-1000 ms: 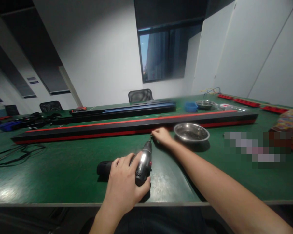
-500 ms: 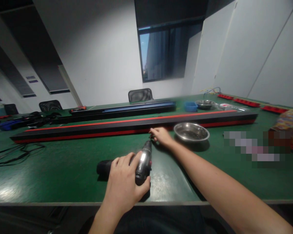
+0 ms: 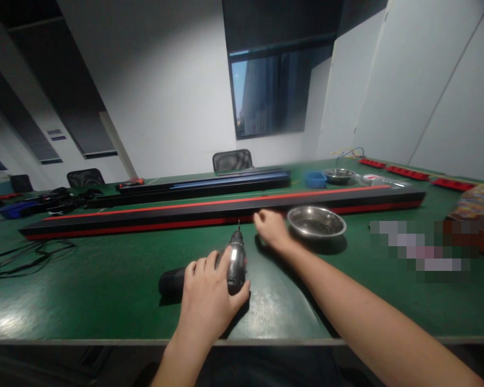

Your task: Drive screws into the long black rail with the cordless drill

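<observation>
My left hand (image 3: pixel 210 285) is wrapped round a black and silver cordless drill (image 3: pixel 236 260), which lies on its side on the table. The drill's bit points away from me, toward a long black and red bar (image 3: pixel 177 211). Just left of a shallow metal bowl (image 3: pixel 317 222), my right hand (image 3: pixel 271 228) is closed near the bar's front face. Its fingers are curled together, and whatever they may hold is too small or hidden to make out. Small dark bits lie inside the bowl.
Beneath everything is a green table (image 3: pixel 105 295). Black cables (image 3: pixel 24 255) lie at the left. Behind the bar are more long dark bars (image 3: pixel 210 183), a blue box (image 3: pixel 315 179) and a second metal bowl (image 3: pixel 339 175). A plastic bag (image 3: pixel 479 209) is at the right.
My right hand has drawn away from the drill's tip, a little to the right toward the bowl. The drill's nose has swung slightly left, and its bit now shows.
</observation>
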### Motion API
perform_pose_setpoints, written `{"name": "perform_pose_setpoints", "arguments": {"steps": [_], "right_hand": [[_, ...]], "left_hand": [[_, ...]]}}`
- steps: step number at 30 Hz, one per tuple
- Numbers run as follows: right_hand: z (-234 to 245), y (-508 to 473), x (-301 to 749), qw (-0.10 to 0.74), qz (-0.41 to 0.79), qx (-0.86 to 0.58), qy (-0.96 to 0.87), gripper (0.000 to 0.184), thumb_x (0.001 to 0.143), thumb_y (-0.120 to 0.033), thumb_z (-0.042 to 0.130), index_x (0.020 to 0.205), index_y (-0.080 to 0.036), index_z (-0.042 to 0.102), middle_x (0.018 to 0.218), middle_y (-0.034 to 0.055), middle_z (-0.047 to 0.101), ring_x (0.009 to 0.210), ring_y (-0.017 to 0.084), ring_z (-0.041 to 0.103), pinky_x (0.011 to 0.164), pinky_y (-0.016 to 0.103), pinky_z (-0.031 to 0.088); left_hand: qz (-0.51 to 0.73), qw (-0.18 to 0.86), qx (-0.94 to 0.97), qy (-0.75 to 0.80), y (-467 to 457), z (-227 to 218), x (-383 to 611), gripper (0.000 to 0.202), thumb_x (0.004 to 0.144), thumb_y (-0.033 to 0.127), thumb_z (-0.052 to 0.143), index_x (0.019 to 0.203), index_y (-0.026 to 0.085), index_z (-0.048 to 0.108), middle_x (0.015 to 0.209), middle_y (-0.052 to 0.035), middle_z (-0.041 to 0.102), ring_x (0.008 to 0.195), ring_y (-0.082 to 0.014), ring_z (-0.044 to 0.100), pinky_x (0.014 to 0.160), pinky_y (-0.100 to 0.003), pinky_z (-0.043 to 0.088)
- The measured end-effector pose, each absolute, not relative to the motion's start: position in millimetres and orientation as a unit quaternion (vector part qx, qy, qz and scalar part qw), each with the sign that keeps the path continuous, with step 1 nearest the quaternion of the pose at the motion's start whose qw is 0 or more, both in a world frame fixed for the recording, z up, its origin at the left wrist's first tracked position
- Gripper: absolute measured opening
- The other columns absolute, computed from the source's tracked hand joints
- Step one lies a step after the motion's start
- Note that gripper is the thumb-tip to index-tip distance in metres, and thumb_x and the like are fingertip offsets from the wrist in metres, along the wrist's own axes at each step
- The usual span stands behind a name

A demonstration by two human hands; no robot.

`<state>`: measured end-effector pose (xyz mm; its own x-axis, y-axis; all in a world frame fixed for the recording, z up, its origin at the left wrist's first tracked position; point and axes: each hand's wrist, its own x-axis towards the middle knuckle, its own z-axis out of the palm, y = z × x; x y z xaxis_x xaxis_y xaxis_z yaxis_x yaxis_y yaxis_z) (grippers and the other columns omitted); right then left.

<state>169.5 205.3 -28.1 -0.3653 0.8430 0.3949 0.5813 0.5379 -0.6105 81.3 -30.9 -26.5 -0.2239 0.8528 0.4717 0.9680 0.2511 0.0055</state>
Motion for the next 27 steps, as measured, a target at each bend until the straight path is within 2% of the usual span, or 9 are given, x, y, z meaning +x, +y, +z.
{"name": "perform_pose_setpoints", "arguments": {"steps": [4,12,16,19,22,27], "right_hand": [[-8,201,181,0.338,0.113,-0.464,-0.811,0.029,0.098,-0.041,0.053,0.090,-0.020,0.071,0.093,0.0108,0.075,0.084,0.021,0.069,0.074,0.026,0.043],[19,214,210,0.274,0.052,-0.555,-0.784,0.037,0.098,-0.044,0.051,0.104,-0.015,0.074,0.107,0.0200,0.073,0.099,0.030,0.071,0.086,0.035,0.049],[28,220,228,0.219,0.062,-0.606,-0.762,0.044,0.097,-0.042,0.050,0.113,-0.010,0.074,0.114,0.0261,0.071,0.106,0.034,0.070,0.091,0.039,0.050],[31,225,239,0.175,0.089,-0.631,-0.751,0.047,0.095,-0.038,0.049,0.118,-0.006,0.073,0.115,0.0289,0.070,0.108,0.036,0.069,0.089,0.041,0.052],[30,232,246,0.141,0.116,-0.650,-0.737,0.044,0.090,-0.034,0.053,0.118,-0.006,0.074,0.112,0.0282,0.071,0.107,0.037,0.070,0.086,0.041,0.053],[22,244,253,0.097,0.128,-0.668,-0.727,0.043,0.086,-0.037,0.059,0.112,-0.008,0.077,0.112,0.0275,0.071,0.107,0.038,0.070,0.089,0.042,0.053]], "left_hand": [[-0.142,0.200,-0.578,-0.778,-24,-26,81,0.064,0.090,0.052,0.062,0.148,0.027,0.050,0.130,-0.0136,0.062,0.110,-0.0342,0.057,0.099,-0.051,0.039],[-0.126,0.199,-0.580,-0.779,-19,-23,76,0.065,0.091,0.055,0.060,0.148,0.027,0.049,0.127,-0.0137,0.063,0.107,-0.0342,0.058,0.096,-0.050,0.039],[-0.127,0.200,-0.580,-0.780,-18,-23,76,0.064,0.092,0.055,0.058,0.148,0.027,0.048,0.127,-0.0133,0.063,0.107,-0.0340,0.058,0.096,-0.050,0.039],[-0.125,0.199,-0.576,-0.783,-19,-22,77,0.063,0.091,0.054,0.058,0.148,0.028,0.049,0.126,-0.0133,0.064,0.106,-0.0340,0.058,0.096,-0.050,0.039],[-0.124,0.202,-0.573,-0.785,-19,-20,79,0.060,0.091,0.052,0.058,0.146,0.028,0.050,0.124,-0.0129,0.064,0.106,-0.0343,0.058,0.095,-0.050,0.039],[-0.125,0.207,-0.565,-0.789,-18,-18,83,0.058,0.090,0.048,0.058,0.144,0.027,0.052,0.118,-0.0129,0.065,0.103,-0.0347,0.058,0.094,-0.051,0.039]]}}
